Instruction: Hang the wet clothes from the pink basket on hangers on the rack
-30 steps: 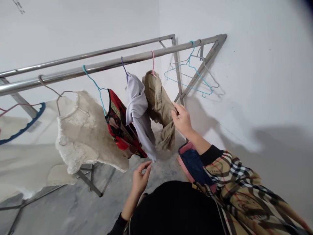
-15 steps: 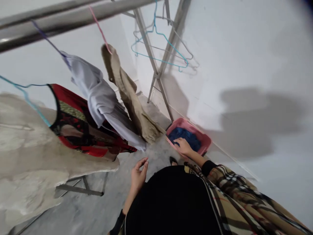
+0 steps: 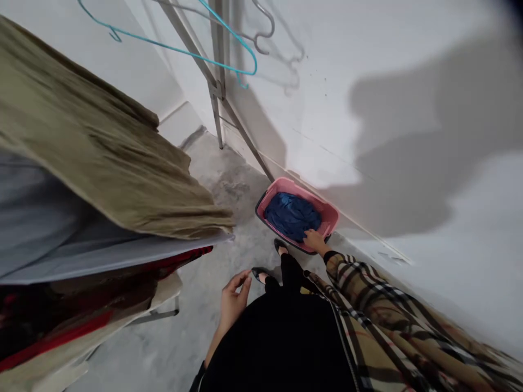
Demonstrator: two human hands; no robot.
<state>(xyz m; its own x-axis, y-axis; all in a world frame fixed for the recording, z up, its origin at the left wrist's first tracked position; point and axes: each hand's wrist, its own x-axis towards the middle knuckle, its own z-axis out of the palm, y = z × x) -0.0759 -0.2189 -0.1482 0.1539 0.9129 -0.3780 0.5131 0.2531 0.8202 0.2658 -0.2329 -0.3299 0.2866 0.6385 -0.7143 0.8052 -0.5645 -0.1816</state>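
Observation:
My right hand (image 3: 314, 240) reaches over the near rim of the pink basket (image 3: 330, 211), fingers curled down on the edge of a blue cloth (image 3: 288, 212). The cloth lies bunched inside; what kind of garment it is does not show. My left hand (image 3: 234, 296) hangs in front of my body, fingers loosely bent with a gap to the thumb and nothing visible in it. Left of it hang an olive-brown garment (image 3: 122, 169), a pale grey one (image 3: 44, 218) and a red and black one (image 3: 90, 326).
A turquoise hanger (image 3: 175, 51) and a grey hanger (image 3: 267, 32) hang at the top by the rack's metal legs (image 3: 220, 87). A white wall (image 3: 408, 65) runs along the right. My shoes (image 3: 261, 272) stand on the grey floor (image 3: 196, 305) beside the basket.
My view has moved closer to the basket and the hanging clothes, which now fill the left side. My right hand has shifted along the basket's near rim to the right.

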